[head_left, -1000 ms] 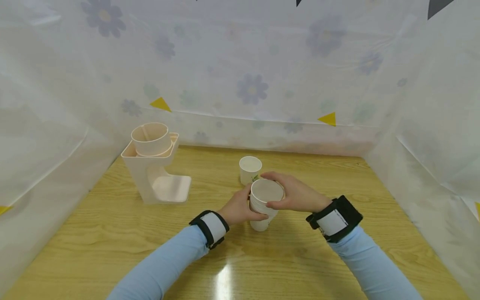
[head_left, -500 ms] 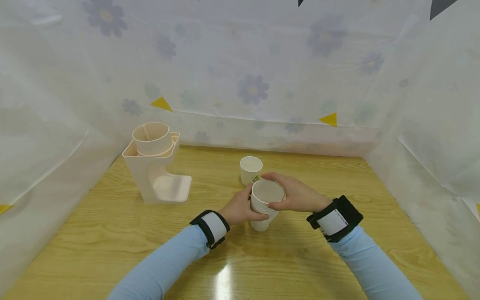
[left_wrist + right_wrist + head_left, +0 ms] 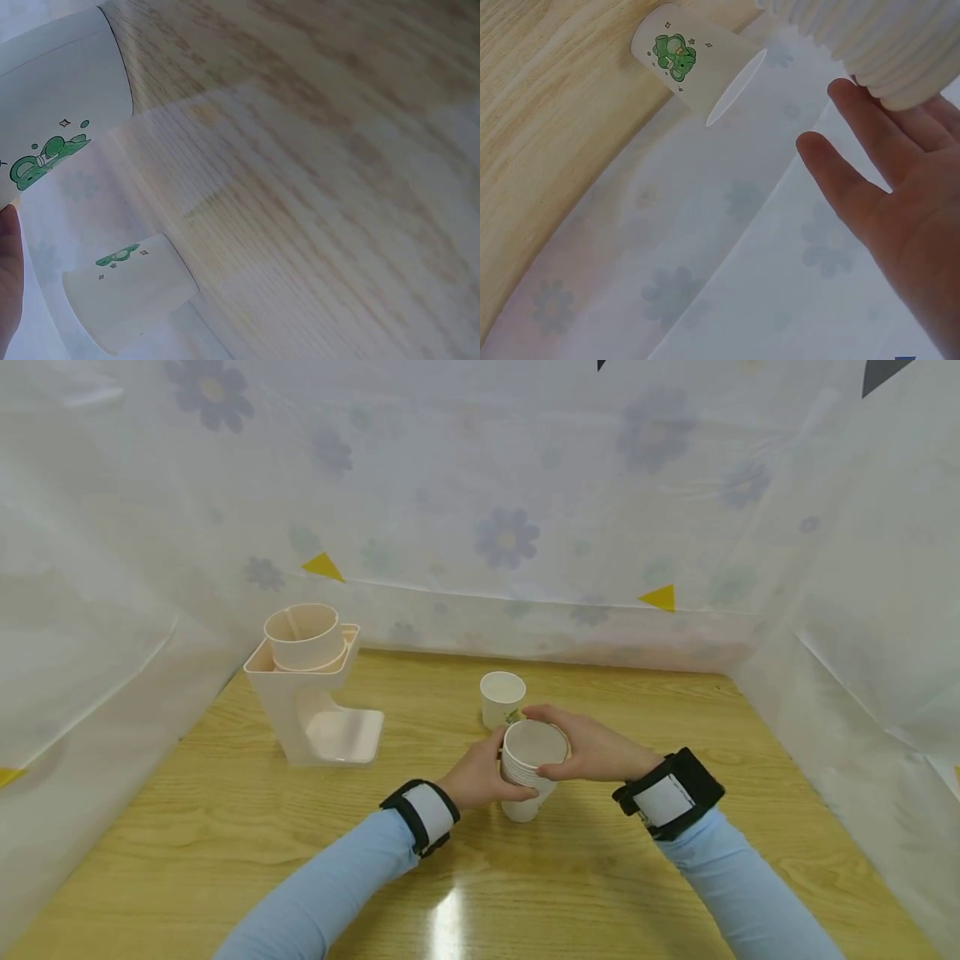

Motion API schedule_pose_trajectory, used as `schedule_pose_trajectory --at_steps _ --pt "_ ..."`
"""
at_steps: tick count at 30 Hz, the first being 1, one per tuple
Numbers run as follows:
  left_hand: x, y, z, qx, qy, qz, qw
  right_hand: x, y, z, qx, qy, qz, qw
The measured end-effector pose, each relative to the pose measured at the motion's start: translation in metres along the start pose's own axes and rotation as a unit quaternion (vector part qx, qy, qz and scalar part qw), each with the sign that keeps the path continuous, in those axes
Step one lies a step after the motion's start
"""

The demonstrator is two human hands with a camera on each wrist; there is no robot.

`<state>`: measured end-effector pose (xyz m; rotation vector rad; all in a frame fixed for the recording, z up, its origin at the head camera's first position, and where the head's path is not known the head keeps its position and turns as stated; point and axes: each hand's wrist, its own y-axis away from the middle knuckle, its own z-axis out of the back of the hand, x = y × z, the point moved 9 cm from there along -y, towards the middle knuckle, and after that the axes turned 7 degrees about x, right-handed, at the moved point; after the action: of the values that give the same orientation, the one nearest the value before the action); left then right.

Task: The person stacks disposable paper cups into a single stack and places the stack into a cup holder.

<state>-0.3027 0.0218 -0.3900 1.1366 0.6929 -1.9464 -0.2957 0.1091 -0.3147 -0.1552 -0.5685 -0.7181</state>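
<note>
A stack of nested white paper cups (image 3: 525,772) stands on the table, mouths up. My left hand (image 3: 478,774) grips its side, thumb in front. At the top rim, my right hand (image 3: 596,748) holds the stack between thumb and fingers; two of its fingers stick out beside the ridged rims (image 3: 870,45) in the right wrist view. Just behind stands a single paper cup (image 3: 501,697), upright and apart from the stack. A green cartoon print shows on this cup (image 3: 697,60), and a similar one marks the stack's lowest cup (image 3: 60,90) in the left wrist view.
At the left of the wooden table (image 3: 420,877) stands a cream-coloured holder (image 3: 300,710) with a flat foot and a round cup-shaped insert (image 3: 306,647) in its top. White flower-printed sheeting (image 3: 450,460) walls the table at the back and both sides.
</note>
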Motion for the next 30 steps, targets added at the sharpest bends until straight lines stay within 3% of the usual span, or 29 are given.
schedule_pose_trajectory --at_steps 22,27,30 --pt "0.0 0.001 0.0 -0.004 0.005 0.007 1.0 -0.005 0.001 0.001 -0.014 -0.019 -0.009 1.0" --pt "-0.001 0.001 -0.001 -0.004 0.006 0.007 1.0 -0.029 -0.011 0.014 -0.044 -0.074 -0.058 0.995" --pt "-0.001 0.002 -0.001 -0.008 0.008 0.001 0.9999 -0.049 -0.025 0.022 -0.067 -0.073 -0.091 0.991"
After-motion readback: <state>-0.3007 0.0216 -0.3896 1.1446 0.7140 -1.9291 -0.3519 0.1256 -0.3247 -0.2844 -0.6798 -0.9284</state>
